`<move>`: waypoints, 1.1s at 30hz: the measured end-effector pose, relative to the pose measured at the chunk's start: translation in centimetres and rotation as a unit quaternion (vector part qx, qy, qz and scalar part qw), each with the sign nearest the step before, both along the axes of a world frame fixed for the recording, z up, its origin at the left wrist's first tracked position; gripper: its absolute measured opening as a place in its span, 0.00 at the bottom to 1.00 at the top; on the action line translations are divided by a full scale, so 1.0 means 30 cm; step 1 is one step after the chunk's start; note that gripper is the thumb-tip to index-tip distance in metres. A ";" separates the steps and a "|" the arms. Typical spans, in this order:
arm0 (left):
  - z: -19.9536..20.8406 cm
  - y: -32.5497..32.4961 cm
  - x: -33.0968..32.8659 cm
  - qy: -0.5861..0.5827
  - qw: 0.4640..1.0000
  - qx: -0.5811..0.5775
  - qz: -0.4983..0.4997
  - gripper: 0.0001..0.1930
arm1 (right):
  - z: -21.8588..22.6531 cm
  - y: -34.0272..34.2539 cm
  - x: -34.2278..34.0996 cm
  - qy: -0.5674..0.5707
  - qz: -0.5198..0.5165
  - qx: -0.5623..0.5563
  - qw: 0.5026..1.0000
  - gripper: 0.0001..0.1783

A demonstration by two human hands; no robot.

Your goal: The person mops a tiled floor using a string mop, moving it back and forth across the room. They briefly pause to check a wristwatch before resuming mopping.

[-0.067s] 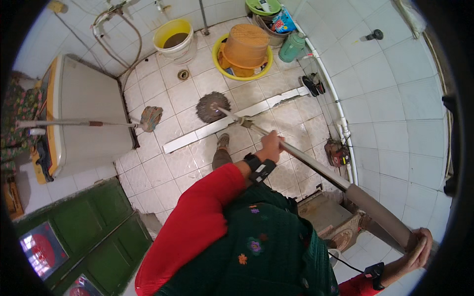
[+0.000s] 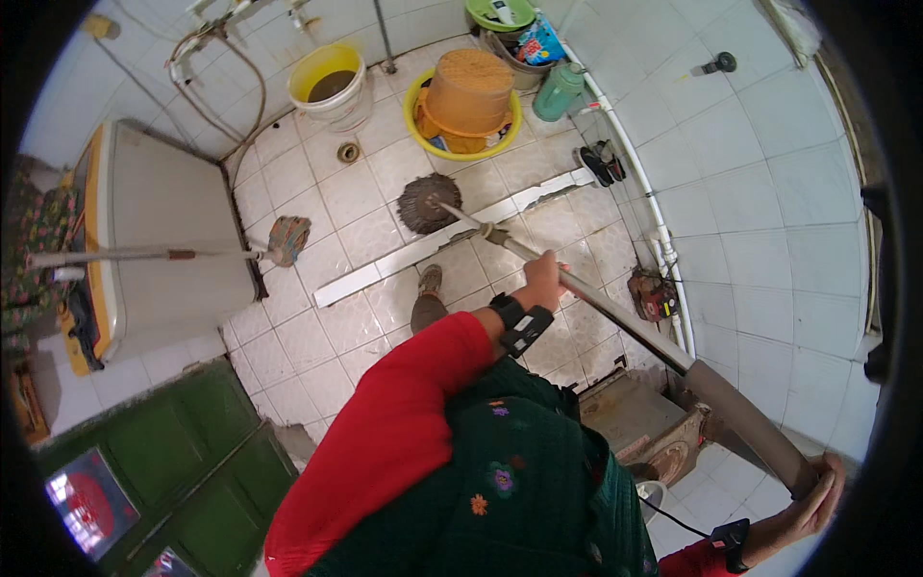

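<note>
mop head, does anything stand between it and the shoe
Yes: a white ledge runs between the mop head and the shoe. The mop handle, gripped by the left hand, passes over it.

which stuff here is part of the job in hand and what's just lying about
Part of the job:
- mop, gripped by the left hand and right hand
- perhaps the bucket, which holds murky water

Apparently just lying about:
- second mop, in neither hand
- yellow basin with the orange tub in it
- green flask
- dark shoes
</note>
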State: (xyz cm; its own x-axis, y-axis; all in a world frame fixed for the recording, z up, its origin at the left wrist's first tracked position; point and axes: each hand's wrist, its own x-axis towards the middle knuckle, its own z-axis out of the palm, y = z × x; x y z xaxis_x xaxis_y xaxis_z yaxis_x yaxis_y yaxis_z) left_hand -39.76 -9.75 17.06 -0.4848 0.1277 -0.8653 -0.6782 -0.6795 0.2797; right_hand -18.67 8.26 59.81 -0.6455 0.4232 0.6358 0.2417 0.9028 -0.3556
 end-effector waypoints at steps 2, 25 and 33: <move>0.013 0.084 -0.059 0.006 0.998 0.059 -0.009 0.08 | 0.023 -0.047 0.018 0.005 -0.018 0.020 1.000 0.14; -0.154 -0.311 -0.065 0.102 0.991 0.019 -0.084 0.11 | -0.126 -0.050 -0.145 -0.057 0.149 -0.072 0.985 0.20; -0.480 -0.695 -0.489 0.471 0.615 -0.511 -0.372 0.16 | -0.353 -0.459 -0.399 -0.201 0.265 -0.042 0.942 0.11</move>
